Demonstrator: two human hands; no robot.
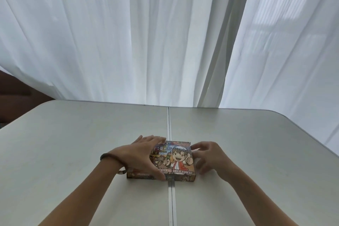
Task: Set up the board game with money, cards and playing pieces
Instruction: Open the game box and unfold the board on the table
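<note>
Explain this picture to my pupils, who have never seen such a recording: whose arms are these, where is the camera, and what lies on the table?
There is no machine here. A person wears one wide-angle camera on the head, looking forward and down, so the two bare arms reaching in from the bottom are the wearer's own. On the white table lies one colourful game box, closed, across the table's middle seam. The left hand, with a dark band on its wrist, spans the lid from far edge to near edge, fingers against thumb. The right hand grips the box's right end with curled fingers. No money, cards or pieces are out. Behind hangs a white curtain.
</note>
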